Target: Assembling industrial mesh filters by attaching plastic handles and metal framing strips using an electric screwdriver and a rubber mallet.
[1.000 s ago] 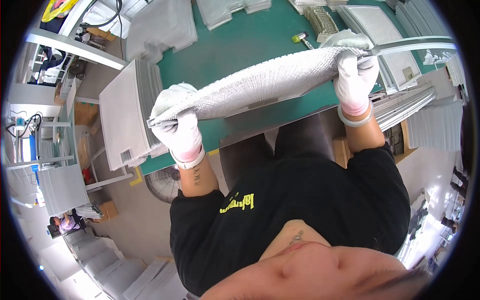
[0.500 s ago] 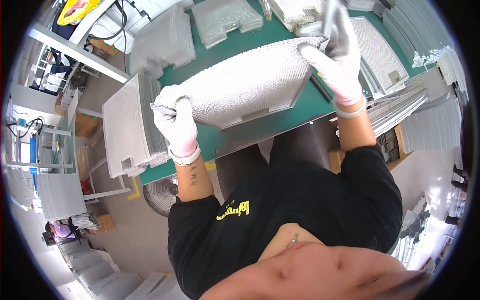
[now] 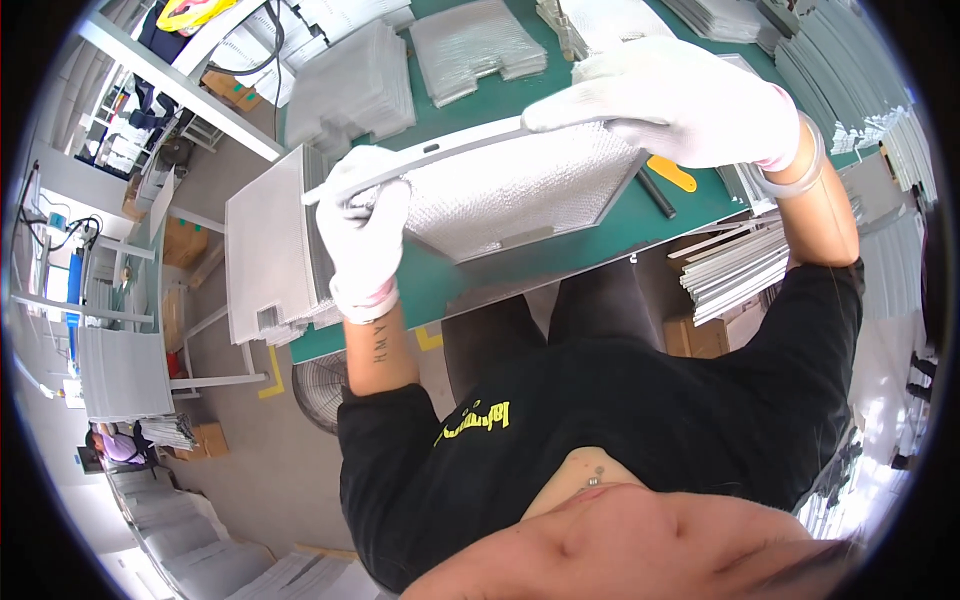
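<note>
A silvery mesh panel [image 3: 500,195] with a textured, foil-like face stands tilted over the green table in front of me. Along its upper edge runs a narrow grey metal strip [image 3: 450,146] with a small dark slot. My left hand [image 3: 365,225], in a white glove, is closed round the left end of the strip and the panel's corner. My gloved right hand [image 3: 670,105] is closed over the strip's right part, thumb along its front; the strip's far end is hidden under it. A yellow-handled tool [image 3: 672,173] and a dark rod [image 3: 655,193] lie beside the panel's right edge.
Stacked mesh panels [image 3: 270,240] stand at the table's left edge. Wrapped stacks [image 3: 475,50] sit along the back of the green table [image 3: 590,245]. Bundled metal strips [image 3: 735,270] lie below right. A floor fan [image 3: 320,390] is at lower left.
My right hand has turned and come down over the panel's top edge. The grey strip it held upright now lies along that edge. The yellow-handled tool has come into view.
</note>
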### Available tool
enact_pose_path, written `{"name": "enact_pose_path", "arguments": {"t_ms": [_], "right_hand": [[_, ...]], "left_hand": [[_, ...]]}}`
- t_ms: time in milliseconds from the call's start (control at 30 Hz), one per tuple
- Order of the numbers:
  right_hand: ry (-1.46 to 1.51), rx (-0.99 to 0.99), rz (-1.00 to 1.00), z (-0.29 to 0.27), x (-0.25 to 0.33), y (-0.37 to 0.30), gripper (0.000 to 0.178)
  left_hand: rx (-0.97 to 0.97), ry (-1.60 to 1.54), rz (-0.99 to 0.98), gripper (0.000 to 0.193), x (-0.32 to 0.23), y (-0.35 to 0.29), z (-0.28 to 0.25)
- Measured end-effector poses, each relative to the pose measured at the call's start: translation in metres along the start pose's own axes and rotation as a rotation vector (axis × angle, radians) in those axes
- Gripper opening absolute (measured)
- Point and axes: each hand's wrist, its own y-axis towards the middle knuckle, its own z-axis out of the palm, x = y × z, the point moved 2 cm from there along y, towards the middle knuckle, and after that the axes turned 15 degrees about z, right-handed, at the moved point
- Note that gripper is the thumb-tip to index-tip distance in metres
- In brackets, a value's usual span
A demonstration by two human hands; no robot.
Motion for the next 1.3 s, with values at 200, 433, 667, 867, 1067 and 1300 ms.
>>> {"name": "enact_pose_path", "arguments": {"t_ms": [200,433,667,867,1067,1300], "right_hand": [[0.134,0.019,0.004,0.024,0.014,0.026,0.034],[0.160,-0.001,-0.104,0.023,0.020,0.044,0.034],[0.160,0.012,-0.025,0.029,0.021,0.050,0.039],[0.085,0.038,0.035,0.030,0.023,0.051,0.043],[0.138,0.004,-0.104,0.032,0.026,0.054,0.048],[-0.158,-0.220,-0.171,0.030,0.027,0.042,0.043]], "left_hand": [[-0.028,-0.093,0.065,0.025,0.012,-0.007,0.001],[-0.486,-0.090,0.296,0.068,0.027,-0.018,0.007],[-0.519,0.245,0.449,0.044,0.033,-0.015,0.020],[-0.491,0.392,0.428,0.038,0.047,-0.023,0.013],[-0.468,0.431,0.360,0.038,0.046,-0.021,0.007],[-0.267,0.327,0.337,0.035,0.049,-0.014,0.001]]}}
